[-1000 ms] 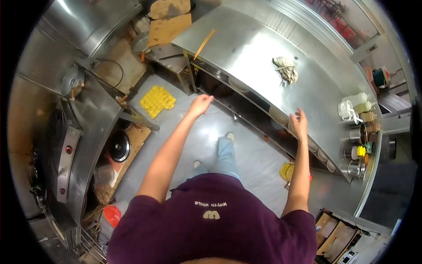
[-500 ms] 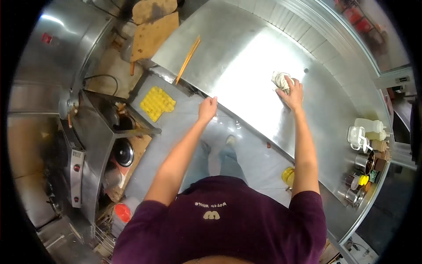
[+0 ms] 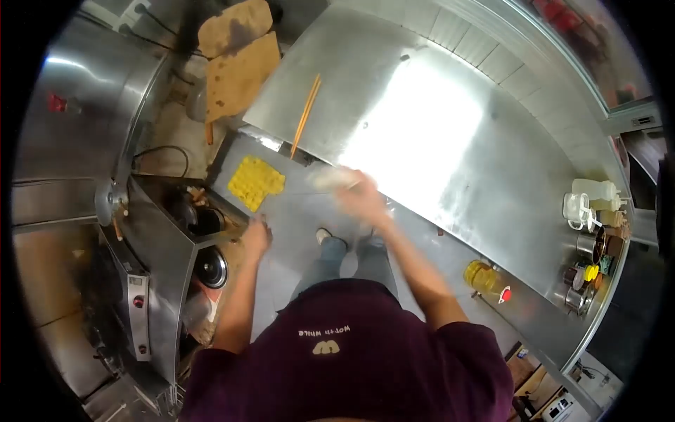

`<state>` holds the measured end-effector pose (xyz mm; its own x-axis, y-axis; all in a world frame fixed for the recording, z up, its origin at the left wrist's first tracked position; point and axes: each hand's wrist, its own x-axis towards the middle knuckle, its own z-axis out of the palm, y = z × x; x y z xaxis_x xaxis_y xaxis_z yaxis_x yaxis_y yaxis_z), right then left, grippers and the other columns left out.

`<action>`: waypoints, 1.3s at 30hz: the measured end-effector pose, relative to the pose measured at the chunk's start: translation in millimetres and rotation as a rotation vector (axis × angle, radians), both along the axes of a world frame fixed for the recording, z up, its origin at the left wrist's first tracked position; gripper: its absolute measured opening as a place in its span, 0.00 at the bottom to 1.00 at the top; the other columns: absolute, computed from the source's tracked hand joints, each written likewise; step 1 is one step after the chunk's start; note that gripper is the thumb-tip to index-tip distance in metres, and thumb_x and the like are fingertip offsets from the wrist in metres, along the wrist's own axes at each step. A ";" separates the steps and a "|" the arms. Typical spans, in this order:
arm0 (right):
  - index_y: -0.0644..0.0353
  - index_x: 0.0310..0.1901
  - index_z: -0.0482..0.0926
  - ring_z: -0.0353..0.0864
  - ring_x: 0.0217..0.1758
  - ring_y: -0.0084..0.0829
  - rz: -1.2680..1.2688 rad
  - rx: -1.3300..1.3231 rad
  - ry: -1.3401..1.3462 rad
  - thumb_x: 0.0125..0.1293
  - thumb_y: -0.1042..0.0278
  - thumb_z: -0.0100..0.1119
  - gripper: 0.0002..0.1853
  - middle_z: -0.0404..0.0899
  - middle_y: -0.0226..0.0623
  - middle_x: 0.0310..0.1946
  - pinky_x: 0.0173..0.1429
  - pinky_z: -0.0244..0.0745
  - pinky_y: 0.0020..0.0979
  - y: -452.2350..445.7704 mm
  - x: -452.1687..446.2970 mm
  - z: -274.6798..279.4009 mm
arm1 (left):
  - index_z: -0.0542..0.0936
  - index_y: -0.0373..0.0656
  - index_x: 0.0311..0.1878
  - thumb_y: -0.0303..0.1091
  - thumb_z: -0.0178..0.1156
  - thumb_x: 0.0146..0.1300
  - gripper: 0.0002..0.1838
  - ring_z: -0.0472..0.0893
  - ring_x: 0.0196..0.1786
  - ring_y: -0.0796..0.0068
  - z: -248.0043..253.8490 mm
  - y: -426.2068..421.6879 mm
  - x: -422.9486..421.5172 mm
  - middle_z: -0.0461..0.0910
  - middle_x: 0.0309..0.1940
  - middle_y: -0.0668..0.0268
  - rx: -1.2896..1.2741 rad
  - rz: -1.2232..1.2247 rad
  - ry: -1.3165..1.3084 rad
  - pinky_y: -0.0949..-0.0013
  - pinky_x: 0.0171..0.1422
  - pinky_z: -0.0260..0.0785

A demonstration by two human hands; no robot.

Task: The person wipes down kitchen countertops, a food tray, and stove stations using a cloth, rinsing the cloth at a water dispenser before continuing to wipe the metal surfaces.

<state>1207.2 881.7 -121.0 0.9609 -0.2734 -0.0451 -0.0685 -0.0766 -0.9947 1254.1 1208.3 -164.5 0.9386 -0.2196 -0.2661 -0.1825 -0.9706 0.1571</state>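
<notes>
The left hand (image 3: 258, 236) hangs low, its grip unclear; the right hand (image 3: 362, 199) holds a blurred cloth (image 3: 328, 178) beside the worktop (image 3: 506, 197) edge, clear of the surface — the chopsticks (image 3: 306, 116) lie there, not picked up.

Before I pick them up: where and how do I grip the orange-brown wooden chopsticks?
Probably by the near ends of the chopsticks, coming from the person's side, one finger above and one below. The slim sticks lie close together, and those ends appear to jut past the edge of the steel counter, leaving room underneath.
</notes>
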 end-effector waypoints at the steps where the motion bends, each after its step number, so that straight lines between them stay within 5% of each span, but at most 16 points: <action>1: 0.54 0.61 0.67 0.77 0.44 0.24 -0.043 0.340 0.129 0.59 0.63 0.63 0.28 0.77 0.34 0.46 0.46 0.75 0.28 -32.4 -0.3 21.1 | 0.78 0.42 0.40 0.43 0.56 0.59 0.14 0.78 0.40 0.50 15.6 -5.0 24.3 0.79 0.35 0.50 -0.009 0.032 0.012 0.52 0.42 0.70; 6: 0.65 0.56 0.70 0.76 0.47 0.31 -0.533 -0.134 0.163 0.59 0.53 0.62 0.29 0.77 0.43 0.45 0.52 0.72 0.33 -217.3 -29.2 55.0 | 0.76 0.41 0.44 0.42 0.55 0.59 0.16 0.78 0.41 0.50 92.7 -99.8 132.3 0.77 0.36 0.49 -0.508 -0.056 -0.197 0.53 0.43 0.70; 11: 0.66 0.52 0.74 0.76 0.49 0.45 -0.828 -1.168 0.209 0.50 0.60 0.63 0.27 0.77 0.48 0.48 0.55 0.69 0.39 -282.4 -27.9 5.0 | 0.73 0.39 0.49 0.44 0.57 0.58 0.21 0.78 0.44 0.52 81.2 -217.7 187.3 0.77 0.44 0.53 -0.290 -0.147 -0.231 0.56 0.48 0.70; 15: 0.56 0.52 0.75 0.74 0.46 0.47 -0.667 -0.985 0.201 0.44 0.67 0.59 0.27 0.78 0.44 0.43 0.49 0.71 0.42 -180.4 79.2 1.2 | 0.73 0.39 0.46 0.41 0.57 0.56 0.19 0.78 0.44 0.49 62.2 -260.3 215.7 0.76 0.43 0.51 -0.260 -0.040 -0.153 0.53 0.48 0.70; 16: 0.55 0.53 0.74 0.74 0.47 0.42 -0.536 -1.120 0.189 0.54 0.61 0.58 0.23 0.77 0.41 0.45 0.49 0.71 0.41 -142.4 93.0 -18.9 | 0.73 0.38 0.45 0.40 0.57 0.56 0.18 0.78 0.44 0.49 53.2 -257.1 217.0 0.76 0.43 0.51 -0.252 -0.041 -0.130 0.53 0.47 0.70; 21: 0.51 0.51 0.76 0.73 0.51 0.38 0.357 -0.904 -0.247 0.54 0.65 0.57 0.20 0.76 0.39 0.48 0.54 0.69 0.38 -23.0 110.3 1.4 | 0.71 0.36 0.42 0.37 0.55 0.54 0.16 0.78 0.39 0.47 66.5 -237.7 230.3 0.76 0.38 0.50 -0.084 -0.105 -0.090 0.51 0.43 0.71; 22: 0.50 0.50 0.76 0.73 0.52 0.37 0.365 -0.849 -0.264 0.54 0.66 0.57 0.19 0.76 0.39 0.49 0.55 0.68 0.37 -51.1 128.2 -7.4 | 0.71 0.36 0.41 0.37 0.55 0.54 0.15 0.78 0.38 0.47 63.4 -233.5 236.1 0.76 0.37 0.50 -0.070 -0.137 -0.150 0.51 0.42 0.71; 25: 0.47 0.49 0.78 0.72 0.54 0.34 -0.215 -0.762 -0.189 0.55 0.69 0.56 0.18 0.76 0.38 0.50 0.57 0.67 0.36 -216.1 203.4 -1.9 | 0.71 0.37 0.40 0.36 0.53 0.55 0.13 0.78 0.33 0.47 57.4 -228.9 237.8 0.77 0.36 0.50 -0.021 -0.041 -0.175 0.51 0.38 0.72; 28: 0.50 0.46 0.79 0.72 0.47 0.41 -0.472 -1.015 -0.026 0.51 0.69 0.58 0.18 0.76 0.36 0.46 0.53 0.69 0.38 -346.7 261.3 11.1 | 0.70 0.38 0.39 0.37 0.52 0.56 0.13 0.78 0.28 0.47 52.3 -224.2 235.8 0.77 0.37 0.51 0.018 -0.106 -0.246 0.51 0.34 0.72; 30: 0.49 0.45 0.79 0.73 0.46 0.43 -0.497 -1.130 -0.103 0.47 0.70 0.61 0.20 0.78 0.35 0.44 0.52 0.69 0.38 -318.6 286.3 -9.8 | 0.70 0.37 0.39 0.38 0.51 0.58 0.13 0.79 0.28 0.48 42.7 -218.7 239.4 0.78 0.34 0.51 0.022 -0.107 -0.260 0.51 0.33 0.72; 32: 0.50 0.46 0.79 0.75 0.44 0.41 -0.265 -0.987 -0.206 0.39 0.74 0.64 0.25 0.79 0.35 0.44 0.49 0.70 0.37 -221.6 286.5 -19.6 | 0.70 0.37 0.40 0.40 0.50 0.60 0.14 0.79 0.28 0.48 41.3 -207.0 237.7 0.78 0.32 0.50 0.042 -0.059 -0.170 0.52 0.33 0.72; 33: 0.50 0.45 0.80 0.76 0.45 0.40 -0.122 -0.983 -0.243 0.46 0.73 0.59 0.20 0.79 0.34 0.46 0.49 0.70 0.40 -167.4 271.4 -31.9 | 0.71 0.38 0.40 0.40 0.49 0.61 0.14 0.79 0.29 0.49 52.6 -199.9 237.2 0.79 0.30 0.50 0.057 -0.015 -0.077 0.52 0.34 0.72; 35: 0.47 0.49 0.79 0.74 0.52 0.38 0.218 -0.709 -0.293 0.41 0.74 0.60 0.27 0.78 0.35 0.50 0.60 0.63 0.45 -65.7 224.8 -52.4 | 0.71 0.39 0.43 0.41 0.46 0.64 0.15 0.79 0.32 0.48 86.4 -186.4 246.1 0.79 0.26 0.49 0.059 0.122 0.046 0.51 0.36 0.71; 36: 0.47 0.46 0.81 0.76 0.52 0.34 0.413 -0.787 -0.269 0.43 0.71 0.60 0.22 0.78 0.34 0.51 0.59 0.65 0.40 -29.3 199.1 -30.9 | 0.72 0.39 0.44 0.40 0.46 0.64 0.14 0.79 0.33 0.46 96.9 -168.4 250.6 0.79 0.28 0.49 0.137 0.107 0.023 0.49 0.38 0.70; 37: 0.46 0.48 0.80 0.75 0.53 0.30 0.507 -0.832 -0.446 0.42 0.69 0.61 0.25 0.77 0.33 0.52 0.58 0.66 0.39 -13.8 177.9 -1.9 | 0.74 0.39 0.43 0.41 0.43 0.64 0.16 0.78 0.32 0.43 101.2 -143.3 247.4 0.79 0.27 0.47 0.000 0.147 -0.078 0.46 0.38 0.69; 39: 0.47 0.55 0.75 0.72 0.57 0.33 0.860 -0.775 -0.276 0.48 0.68 0.58 0.27 0.74 0.34 0.55 0.61 0.63 0.40 -24.6 189.2 2.2 | 0.74 0.40 0.46 0.41 0.44 0.66 0.16 0.77 0.36 0.44 120.4 -111.6 234.6 0.78 0.29 0.45 -0.190 0.305 -0.093 0.49 0.41 0.67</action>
